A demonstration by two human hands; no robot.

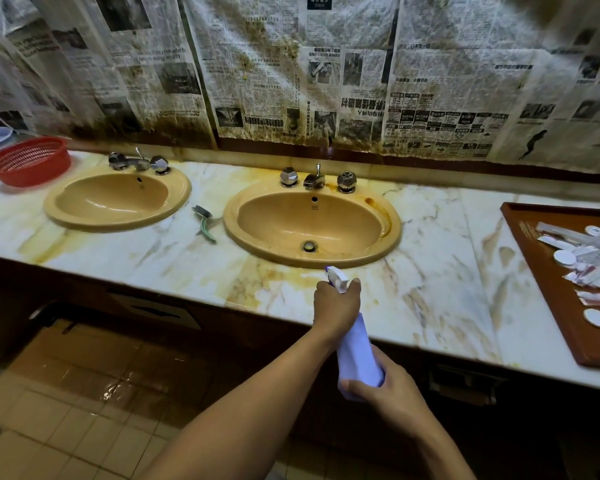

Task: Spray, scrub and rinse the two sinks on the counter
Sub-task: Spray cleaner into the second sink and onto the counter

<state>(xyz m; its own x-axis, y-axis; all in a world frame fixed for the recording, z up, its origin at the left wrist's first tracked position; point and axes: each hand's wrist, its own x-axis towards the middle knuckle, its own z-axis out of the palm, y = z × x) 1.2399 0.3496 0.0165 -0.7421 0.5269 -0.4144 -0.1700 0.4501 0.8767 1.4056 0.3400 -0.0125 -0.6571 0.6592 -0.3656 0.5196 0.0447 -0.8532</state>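
Stained marble surface (430, 271) ahead: our left hand (335, 304) grips the bottle (357, 348) by its neck, right hand (392, 389) curls fingers (355, 386) round its base, nozzle (330, 270) just short of the sink (291, 220).

The left hand (336, 303) gripped the neck of a pale purple plastic spray bottle (357, 351), and the right hand (392, 389) held its base. Just beyond the left hand sat a yellow oval ceramic sink (278, 223), with a green-handled brush (204, 225) farther left.
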